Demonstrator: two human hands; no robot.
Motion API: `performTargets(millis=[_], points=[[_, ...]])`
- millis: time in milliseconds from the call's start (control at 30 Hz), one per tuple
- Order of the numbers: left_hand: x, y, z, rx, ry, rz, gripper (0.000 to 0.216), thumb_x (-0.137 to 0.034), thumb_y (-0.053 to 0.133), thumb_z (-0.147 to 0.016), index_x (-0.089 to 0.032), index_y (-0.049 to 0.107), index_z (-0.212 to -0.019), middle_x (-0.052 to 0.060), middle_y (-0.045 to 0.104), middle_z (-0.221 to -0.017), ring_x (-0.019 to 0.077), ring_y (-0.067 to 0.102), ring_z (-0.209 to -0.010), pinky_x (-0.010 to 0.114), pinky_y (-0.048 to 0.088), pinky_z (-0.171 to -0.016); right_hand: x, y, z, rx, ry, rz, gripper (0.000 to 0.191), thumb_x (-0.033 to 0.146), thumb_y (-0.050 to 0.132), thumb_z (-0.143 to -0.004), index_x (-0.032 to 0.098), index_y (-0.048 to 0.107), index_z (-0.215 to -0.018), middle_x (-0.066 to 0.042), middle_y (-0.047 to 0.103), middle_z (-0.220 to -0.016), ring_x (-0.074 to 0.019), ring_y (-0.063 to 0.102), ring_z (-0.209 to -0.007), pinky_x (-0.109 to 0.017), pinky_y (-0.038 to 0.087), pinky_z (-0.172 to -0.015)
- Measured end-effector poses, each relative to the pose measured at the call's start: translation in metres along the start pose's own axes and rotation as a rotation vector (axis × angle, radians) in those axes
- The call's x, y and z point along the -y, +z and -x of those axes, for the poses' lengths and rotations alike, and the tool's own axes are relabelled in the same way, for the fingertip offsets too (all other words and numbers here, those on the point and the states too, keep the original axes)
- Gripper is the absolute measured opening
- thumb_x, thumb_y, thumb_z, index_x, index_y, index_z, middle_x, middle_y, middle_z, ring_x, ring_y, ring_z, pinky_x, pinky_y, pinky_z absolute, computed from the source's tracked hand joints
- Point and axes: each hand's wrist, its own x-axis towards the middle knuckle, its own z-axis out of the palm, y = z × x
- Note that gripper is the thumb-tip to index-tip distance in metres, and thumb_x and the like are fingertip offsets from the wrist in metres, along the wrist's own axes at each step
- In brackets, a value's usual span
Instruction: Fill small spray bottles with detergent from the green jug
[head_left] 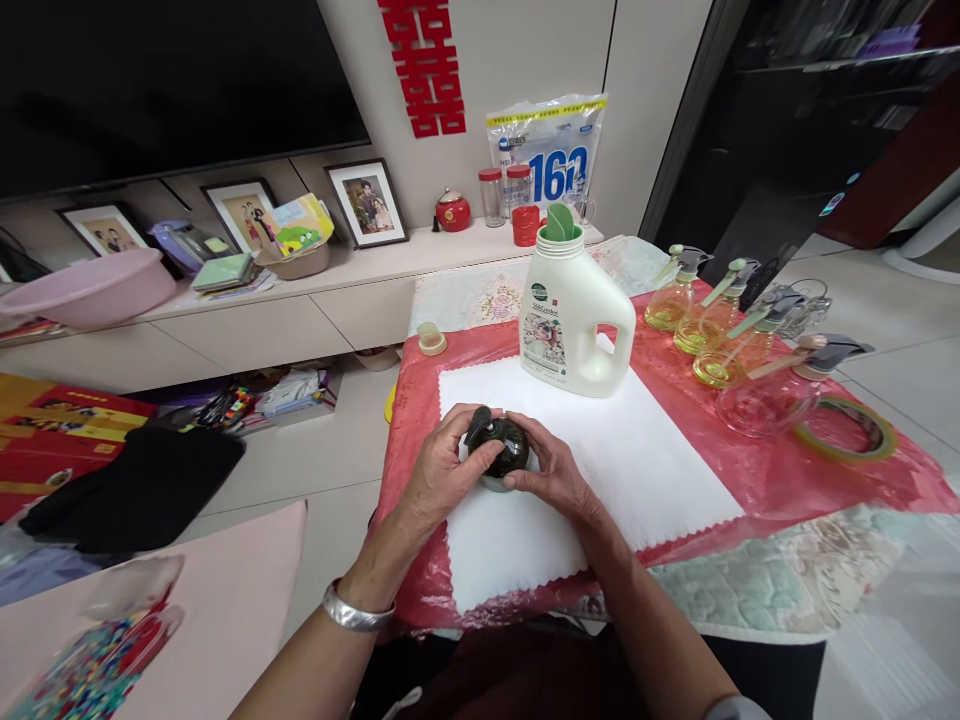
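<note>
Both my hands are around a small dark pump bottle (511,447), seen almost from above. My left hand (439,468) closes on its left side, fingers near the black pump nozzle and thumb on the top. On the other side my right hand (555,478) grips the bottle with thumb and fingers. The bottle is over a white mat (525,550); my hands hide much of its lower body. Beyond it stands a large cream jug (577,330) with a handle, uncapped, with a green piece (560,222) in its mouth. A pale translucent cap (431,340) lies to the left.
Several clear pump bottles (721,368) stand in a row at the right, some with yellow liquid low inside. A tape roll (847,430) lies beside them. Red plastic sheeting (416,420) covers the table. Behind is a long cabinet (360,262) with photo frames and jars.
</note>
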Motion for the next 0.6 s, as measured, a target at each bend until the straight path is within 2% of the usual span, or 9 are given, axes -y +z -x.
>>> performTargets(millis=[100,200,333,500,600], points=[[0.0013,0.0048,0.0005,-0.063,-0.04,0.008,0.028,-0.027,0.077,-0.081,-0.024,0.073,-0.108,0.004,0.068,-0.106,0.0219,0.066,-0.102,0.035,0.053,-0.093,0.0002,0.0001,-0.0002,0.0,0.005,-0.002,0.08,0.044,0.089,-0.074,0.032,0.054,-0.145,-0.007,0.053,-0.146,-0.031,0.047,-0.139,-0.052,0.036,-0.121],[0.0001,0.0065,-0.001,-0.092,-0.071,0.014,0.024,-0.027,0.078,-0.081,-0.023,0.074,-0.104,0.004,0.068,-0.103,0.0213,0.067,-0.099,0.035,0.053,-0.091,0.0009,0.0002,-0.0004,-0.002,0.008,-0.006,0.08,0.044,0.089,-0.074,0.032,0.054,-0.145,-0.007,0.054,-0.145,-0.0312,0.048,-0.138,-0.052,0.036,-0.12],[-0.0033,0.0032,-0.0034,-0.045,-0.086,0.069,0.023,-0.026,0.074,-0.083,-0.024,0.074,-0.105,0.004,0.071,-0.105,0.0227,0.068,-0.104,0.037,0.052,-0.095,0.0008,0.0001,0.0002,0.0,0.013,-0.011,0.079,0.042,0.089,-0.074,0.033,0.054,-0.144,-0.006,0.054,-0.145,-0.0308,0.049,-0.137,-0.053,0.037,-0.119],[-0.0006,0.0015,0.0003,-0.002,-0.184,0.195,0.037,-0.024,0.071,-0.084,-0.023,0.064,-0.121,0.006,0.073,-0.115,0.0233,0.068,-0.11,0.04,0.05,-0.103,0.0002,0.0005,0.0003,-0.002,0.015,-0.022,0.08,0.042,0.09,-0.073,0.031,0.055,-0.144,-0.007,0.053,-0.146,-0.031,0.047,-0.139,-0.053,0.035,-0.121],[0.0053,0.0056,0.0045,-0.006,-0.174,0.245,0.03,-0.026,0.068,-0.087,-0.021,0.065,-0.116,0.008,0.072,-0.117,0.0245,0.067,-0.113,0.042,0.049,-0.105,0.0019,0.0011,-0.0005,0.002,0.015,-0.029,0.079,0.044,0.089,-0.074,0.031,0.055,-0.144,-0.007,0.053,-0.147,-0.0306,0.047,-0.139,-0.053,0.034,-0.121]])
